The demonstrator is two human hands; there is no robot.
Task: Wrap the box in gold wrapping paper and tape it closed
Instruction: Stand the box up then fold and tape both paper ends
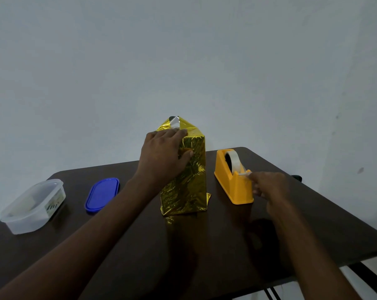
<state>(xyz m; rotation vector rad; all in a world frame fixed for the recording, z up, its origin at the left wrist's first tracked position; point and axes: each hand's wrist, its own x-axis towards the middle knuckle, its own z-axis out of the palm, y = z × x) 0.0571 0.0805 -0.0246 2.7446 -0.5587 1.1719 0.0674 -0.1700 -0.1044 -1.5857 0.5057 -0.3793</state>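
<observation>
A tall box wrapped in gold paper (187,187) stands upright at the middle of the dark table (204,245). Its top end is folded into flaps that still stand up, showing the silver underside. My left hand (163,156) grips the box near the top, fingers over the upper edge and thumb on the front face. To the right stands a yellow tape dispenser (230,180) with a roll of clear tape (234,160). My right hand (267,185) pinches the free tape end at the dispenser's cutter.
A clear plastic container (32,206) sits at the table's left, with its blue lid (102,194) lying beside it. A plain grey wall rises behind. The table's edge falls off at the right, with its legs visible below.
</observation>
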